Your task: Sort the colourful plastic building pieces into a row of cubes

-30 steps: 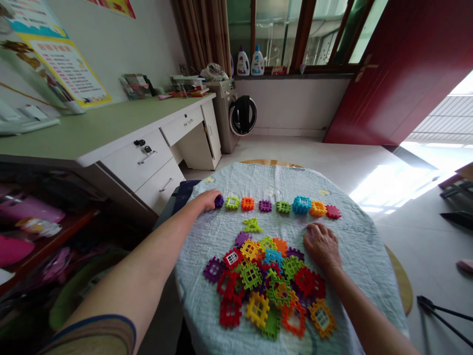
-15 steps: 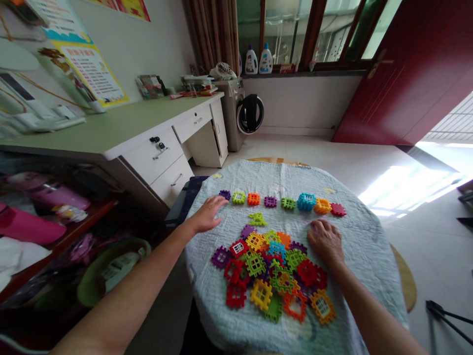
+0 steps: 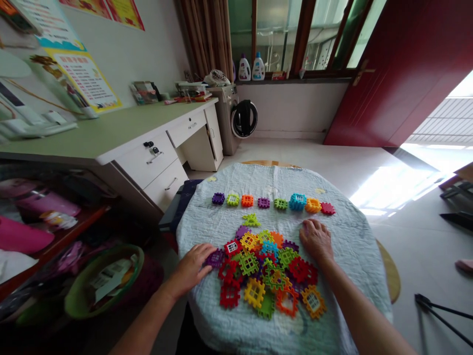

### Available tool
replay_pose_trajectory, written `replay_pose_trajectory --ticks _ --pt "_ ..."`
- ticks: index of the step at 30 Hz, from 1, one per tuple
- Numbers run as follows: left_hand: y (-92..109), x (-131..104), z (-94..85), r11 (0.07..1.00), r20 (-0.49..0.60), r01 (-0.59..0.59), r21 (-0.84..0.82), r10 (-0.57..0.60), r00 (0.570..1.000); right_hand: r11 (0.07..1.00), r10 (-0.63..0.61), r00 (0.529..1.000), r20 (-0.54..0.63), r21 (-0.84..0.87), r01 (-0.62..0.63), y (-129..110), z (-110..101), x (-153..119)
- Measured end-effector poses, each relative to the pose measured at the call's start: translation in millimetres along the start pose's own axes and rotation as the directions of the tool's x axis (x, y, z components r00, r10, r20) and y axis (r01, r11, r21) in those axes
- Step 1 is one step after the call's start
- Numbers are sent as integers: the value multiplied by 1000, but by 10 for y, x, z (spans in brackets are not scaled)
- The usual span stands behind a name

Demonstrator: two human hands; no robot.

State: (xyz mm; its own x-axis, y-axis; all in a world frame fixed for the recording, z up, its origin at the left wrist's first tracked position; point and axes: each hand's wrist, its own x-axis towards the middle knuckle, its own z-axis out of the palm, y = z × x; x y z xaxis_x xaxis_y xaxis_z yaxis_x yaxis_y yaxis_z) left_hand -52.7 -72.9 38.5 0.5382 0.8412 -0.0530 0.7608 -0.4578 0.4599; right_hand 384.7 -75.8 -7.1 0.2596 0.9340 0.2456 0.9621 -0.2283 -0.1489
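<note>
One purple, square, notched plastic tile at left edge of multicoloured plastic pile; left hand straddles it, pinch unclear; edge grip best. Right hand beside pile, fingers loosely spread.

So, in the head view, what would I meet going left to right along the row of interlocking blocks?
Dark purple block, white-windowed lime block, orange block, purple block, green block, white-windowed blue block, yellow block, red block.
</note>
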Motion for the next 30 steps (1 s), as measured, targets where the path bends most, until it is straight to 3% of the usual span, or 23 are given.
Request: replay_pose_trajectory --ticks 6,11,13,16,18,22,24,26,30 --pt "-38 14 55 992 -186 34 -124 -57 981 1000 -1 1000 0 1 1 13 3 2" --pt "-24 199 24 938 -324 175 -300 -273 906 1000 -8 1000 7 -1 8 -1 -19 -2" --pt "-36 320 41 905 -331 197 -377 -330 884 1000 -6 1000 8 3 6 -7 -25 -2" --pt "-33 510 87 879 -242 177 -443 -308 920 1000 0 1000 10 8 0 -7 -24 2" --pt "17 623 111 912 -238 184 -367 -283 929 1000 -1 1000 10 13 0 -1 -18 5" --pt "266 820 119 982 -436 187 -27 -180 882 1000 -7 1000 12 14 7 15 -5 9" --pt "434 933 118 992 -389 117 48 -89 917 1000 -4 1000 8 11 4 17 0 9" --pt "586 1073 130 996 -270 46 76 -24 963 1000 -2 1000 3 10 2 13 0 8" --pt "748 1408 208 994 -131 48 96 -36 991 1000 1 1000 3 12 -1 -4 -12 7"
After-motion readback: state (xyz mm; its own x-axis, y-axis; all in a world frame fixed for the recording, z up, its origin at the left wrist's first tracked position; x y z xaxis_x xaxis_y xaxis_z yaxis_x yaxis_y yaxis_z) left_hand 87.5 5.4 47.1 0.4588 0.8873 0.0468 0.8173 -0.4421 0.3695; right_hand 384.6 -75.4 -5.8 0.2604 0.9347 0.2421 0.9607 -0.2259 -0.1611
